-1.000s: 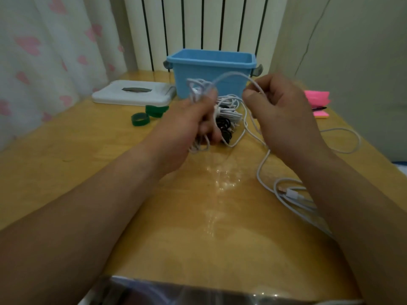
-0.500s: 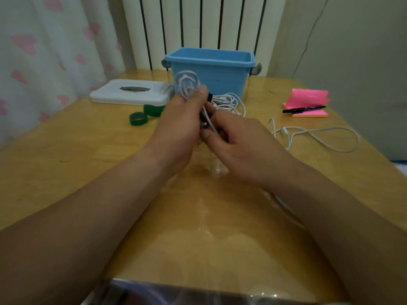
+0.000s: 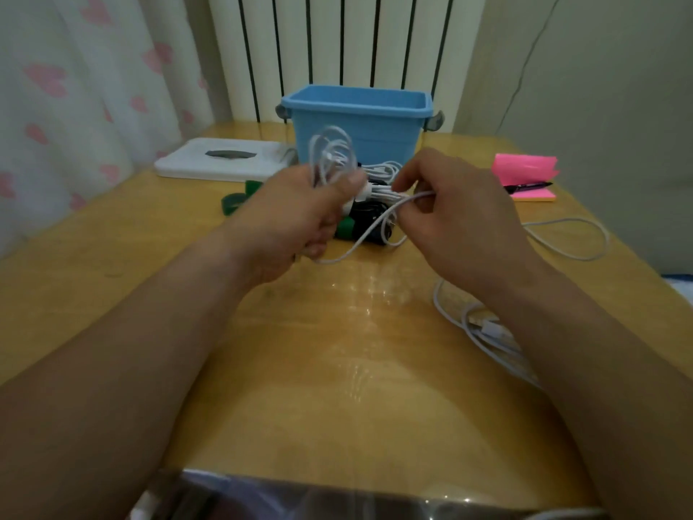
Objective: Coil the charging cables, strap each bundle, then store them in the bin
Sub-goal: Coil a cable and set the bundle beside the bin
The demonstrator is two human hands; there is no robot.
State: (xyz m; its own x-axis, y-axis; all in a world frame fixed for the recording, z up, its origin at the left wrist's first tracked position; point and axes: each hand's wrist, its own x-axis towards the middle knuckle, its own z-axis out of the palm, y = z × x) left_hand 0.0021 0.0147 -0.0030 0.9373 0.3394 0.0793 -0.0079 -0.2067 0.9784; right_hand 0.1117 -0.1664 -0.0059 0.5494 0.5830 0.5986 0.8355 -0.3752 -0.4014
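My left hand [image 3: 300, 215] grips a coil of white charging cable [image 3: 332, 153], its loops sticking up above my thumb. A loose strand of the same cable runs from the coil to my right hand [image 3: 453, 215], which pinches it just right of the coil. Behind my hands a pile of white and black cables [image 3: 378, 215] lies on the table, partly hidden. The blue bin [image 3: 358, 123] stands open-topped behind that pile. Green strap rolls [image 3: 234, 202] lie left of my left hand.
A white flat lid [image 3: 221, 161] lies at the back left. Pink sticky notes [image 3: 525, 174] with a black pen [image 3: 527, 187] sit at the back right. More white cable [image 3: 570, 238] loops on the wooden table [image 3: 337, 369] at the right, and another length [image 3: 483, 328] runs under my right forearm.
My right hand swung down under the coil and back out to the right, drawing a strand of cable with it. My left hand kept hold of the coil.
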